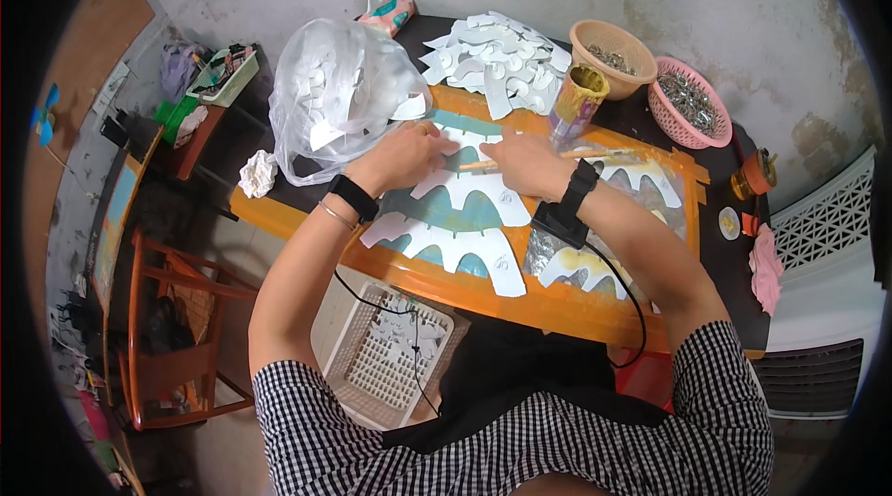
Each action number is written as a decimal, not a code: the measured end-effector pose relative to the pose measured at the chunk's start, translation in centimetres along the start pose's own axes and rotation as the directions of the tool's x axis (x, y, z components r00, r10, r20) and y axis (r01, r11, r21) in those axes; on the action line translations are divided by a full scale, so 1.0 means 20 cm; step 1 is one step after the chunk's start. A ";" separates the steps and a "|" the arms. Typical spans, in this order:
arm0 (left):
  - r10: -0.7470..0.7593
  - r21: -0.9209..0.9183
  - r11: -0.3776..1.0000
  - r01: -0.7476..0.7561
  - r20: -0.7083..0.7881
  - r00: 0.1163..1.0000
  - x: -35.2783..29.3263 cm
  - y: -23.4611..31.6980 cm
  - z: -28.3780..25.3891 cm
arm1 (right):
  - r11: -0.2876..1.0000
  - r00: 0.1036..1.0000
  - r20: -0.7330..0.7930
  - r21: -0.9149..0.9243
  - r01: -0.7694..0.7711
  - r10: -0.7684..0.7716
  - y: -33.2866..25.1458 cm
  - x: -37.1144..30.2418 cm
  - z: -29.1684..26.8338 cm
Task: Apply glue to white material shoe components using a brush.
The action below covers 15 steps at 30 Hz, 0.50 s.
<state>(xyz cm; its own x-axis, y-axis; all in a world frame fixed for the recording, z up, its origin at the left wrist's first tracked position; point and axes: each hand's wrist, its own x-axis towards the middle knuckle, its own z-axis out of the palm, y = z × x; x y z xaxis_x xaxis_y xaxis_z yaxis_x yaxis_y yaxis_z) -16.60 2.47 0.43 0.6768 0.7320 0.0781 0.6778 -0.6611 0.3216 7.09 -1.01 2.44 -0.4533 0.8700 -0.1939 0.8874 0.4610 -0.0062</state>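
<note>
My left hand [406, 159] is closed at the upper edge of a white scalloped cutout [472, 195], its fingertips pinching the piece. Opposite it, my right hand [526, 164] is also closed, with a thin wooden-handled brush [478, 166] running through it and its fingertips at a white edge. The brush's far end points right, over the yellow-smeared part of the board. Below the hands, another white scalloped cutout [455, 248] lies on the blue-green work surface [465, 208]. More cutouts [581, 271] with yellowish smears rest on the plastic-covered right half.
An open, yellow-stained can [583, 87] stands beyond my right hand. Behind are a pile of white pieces [497, 59], a clear plastic bag [344, 78], a beige bowl [613, 36] and a pink basket [689, 106] of metal bits. A white crate [358, 347] sits below the table.
</note>
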 end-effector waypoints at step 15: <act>0.058 0.041 0.998 -0.057 -0.031 0.998 -0.19 0.00 0.05 | 0.998 0.998 -0.030 -0.009 0.063 -0.064 0.00 -0.06 0.03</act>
<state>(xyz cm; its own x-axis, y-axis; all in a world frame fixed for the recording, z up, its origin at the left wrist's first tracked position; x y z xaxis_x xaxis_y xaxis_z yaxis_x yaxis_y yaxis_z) -18.95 -0.44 -0.80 0.7059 0.6970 0.1260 0.6496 -0.7079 0.2774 7.65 -2.25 2.13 -0.5111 0.8438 -0.1638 0.8561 0.5167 -0.0095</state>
